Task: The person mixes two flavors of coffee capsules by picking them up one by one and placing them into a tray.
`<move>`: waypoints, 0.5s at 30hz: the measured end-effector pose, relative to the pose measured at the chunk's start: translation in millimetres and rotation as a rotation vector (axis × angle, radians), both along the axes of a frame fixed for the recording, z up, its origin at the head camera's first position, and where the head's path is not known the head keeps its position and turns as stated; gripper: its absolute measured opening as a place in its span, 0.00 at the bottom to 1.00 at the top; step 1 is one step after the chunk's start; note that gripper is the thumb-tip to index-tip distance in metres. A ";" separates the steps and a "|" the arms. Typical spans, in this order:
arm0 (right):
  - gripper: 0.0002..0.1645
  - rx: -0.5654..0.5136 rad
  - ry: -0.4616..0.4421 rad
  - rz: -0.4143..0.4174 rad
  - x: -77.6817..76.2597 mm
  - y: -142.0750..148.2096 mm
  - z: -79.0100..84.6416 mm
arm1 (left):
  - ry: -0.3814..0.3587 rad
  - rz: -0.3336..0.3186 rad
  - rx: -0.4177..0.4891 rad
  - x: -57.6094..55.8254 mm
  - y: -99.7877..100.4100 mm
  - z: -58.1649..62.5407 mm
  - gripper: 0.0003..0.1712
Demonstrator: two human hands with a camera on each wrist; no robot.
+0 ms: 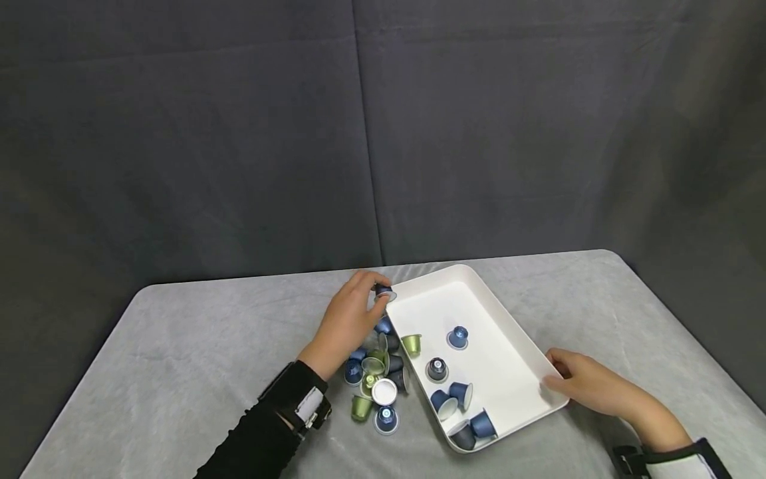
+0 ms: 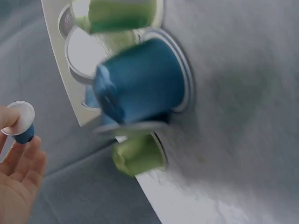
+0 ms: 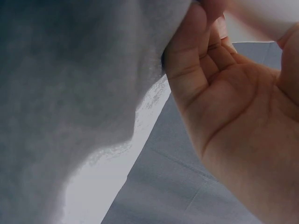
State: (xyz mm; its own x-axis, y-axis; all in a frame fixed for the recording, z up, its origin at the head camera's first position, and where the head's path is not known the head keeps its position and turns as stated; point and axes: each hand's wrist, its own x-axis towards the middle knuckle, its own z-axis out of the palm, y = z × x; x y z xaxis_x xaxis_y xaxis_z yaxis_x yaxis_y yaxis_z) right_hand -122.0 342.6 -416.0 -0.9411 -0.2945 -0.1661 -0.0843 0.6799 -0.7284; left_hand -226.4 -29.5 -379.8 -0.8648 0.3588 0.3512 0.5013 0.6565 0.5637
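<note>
My left hand (image 1: 350,319) pinches a dark blue coffee capsule (image 1: 383,291) between thumb and fingers, beside the tray's far left rim. The left wrist view shows that capsule (image 2: 25,134) with its pale lid against the thumb. A white tray (image 1: 509,372) lies at an angle on the table, and my right hand (image 1: 589,382) grips its near right corner. Inside the tray sit several capsules: a green one (image 1: 411,344), a blue one (image 1: 458,337), a dark one (image 1: 437,369) and more in the near corner. The right fingertips are partly hidden in the right wrist view.
Against the tray's left side lies a loose pile of blue, green and dark capsules, with a green capsule (image 1: 362,408) and a blue capsule (image 1: 385,420) at its near end. A grey cloth (image 1: 197,372) covers the table. Behind the table hangs a dark curtain (image 1: 239,146).
</note>
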 end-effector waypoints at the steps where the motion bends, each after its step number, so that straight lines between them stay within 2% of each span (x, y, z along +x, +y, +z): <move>1: 0.05 0.001 -0.001 0.000 0.1 0.0 0.2 | 0.005 -0.009 -0.004 1.6 2.7 0.7 0.13; 7: 0.05 0.017 -0.017 -0.011 1.9 0.4 3.2 | 0.043 -0.077 -0.058 8.3 20.2 3.7 0.13; 15: 0.06 0.016 -0.026 -0.011 3.7 0.5 5.8 | 0.049 -0.200 -0.128 21.9 45.4 10.1 0.11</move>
